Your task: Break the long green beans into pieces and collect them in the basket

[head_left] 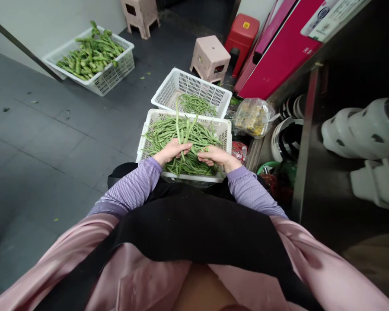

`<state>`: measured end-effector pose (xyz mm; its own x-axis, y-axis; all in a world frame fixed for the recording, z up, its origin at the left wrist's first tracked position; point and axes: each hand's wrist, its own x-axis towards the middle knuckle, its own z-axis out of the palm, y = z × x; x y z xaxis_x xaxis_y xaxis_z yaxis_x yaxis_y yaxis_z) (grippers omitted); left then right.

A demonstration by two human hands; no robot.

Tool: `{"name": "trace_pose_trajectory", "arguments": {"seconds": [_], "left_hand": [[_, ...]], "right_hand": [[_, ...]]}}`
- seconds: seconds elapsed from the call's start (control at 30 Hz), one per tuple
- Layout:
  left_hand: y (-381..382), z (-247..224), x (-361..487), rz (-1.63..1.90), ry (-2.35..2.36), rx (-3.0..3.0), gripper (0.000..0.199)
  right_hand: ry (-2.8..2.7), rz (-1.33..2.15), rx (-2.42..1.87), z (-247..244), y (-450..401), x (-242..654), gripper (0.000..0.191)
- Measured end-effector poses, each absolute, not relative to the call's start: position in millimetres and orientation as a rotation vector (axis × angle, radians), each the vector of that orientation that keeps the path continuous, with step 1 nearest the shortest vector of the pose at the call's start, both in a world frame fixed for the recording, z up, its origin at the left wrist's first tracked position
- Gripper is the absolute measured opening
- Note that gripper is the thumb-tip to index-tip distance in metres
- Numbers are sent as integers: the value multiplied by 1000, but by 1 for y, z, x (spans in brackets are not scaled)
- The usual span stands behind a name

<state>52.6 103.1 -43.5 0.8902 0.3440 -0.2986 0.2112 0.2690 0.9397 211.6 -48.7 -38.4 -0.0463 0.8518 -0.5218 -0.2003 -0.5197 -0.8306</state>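
My left hand (175, 150) is closed around a few long green beans (180, 125), which point up and away from me between thumb and fingers. Just to its right, my right hand (214, 155) has its fingers pinched together, with a small green bit showing at the thumb. Both hands are over a white plastic basket (227, 134) heaped with green beans (162, 131), close to my lap. Directly behind it stands a second white basket (164, 93), holding a smaller pile of green beans (197, 105).
Farther left, a white basket (116, 77) holds thick green stems (90, 56). Pale stools (210, 54) and a red stool (243, 34) stand beyond. At right are a plastic bag (254, 117), a pink cabinet (278, 56) and a metal shelf (304, 151) with stacked white containers (363, 129).
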Motion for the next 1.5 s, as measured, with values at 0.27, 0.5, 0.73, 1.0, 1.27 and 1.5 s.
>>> {"name": "trace_pose_trajectory", "arguments": {"seconds": [0.27, 0.5, 0.73, 1.0, 1.27, 1.5], "left_hand": [[105, -43, 54, 34, 558, 1169, 33], [87, -38, 52, 250, 442, 1423, 44], [84, -44, 54, 57, 434, 1344, 44], [86, -52, 56, 136, 514, 1410, 39], [93, -55, 55, 31, 508, 1452, 26], [83, -53, 61, -69, 815, 2245, 9]], "right_hand": [[-580, 1643, -1339, -35, -45, 207, 45], [111, 1281, -1302, -50, -23, 198, 41], [49, 1543, -1346, -52, -22, 196, 37], [-96, 1735, -1286, -47, -20, 179, 43], [-282, 1716, -1427, -43, -28, 189, 39], [-580, 1115, -1852, -49, -33, 174, 24]]}}
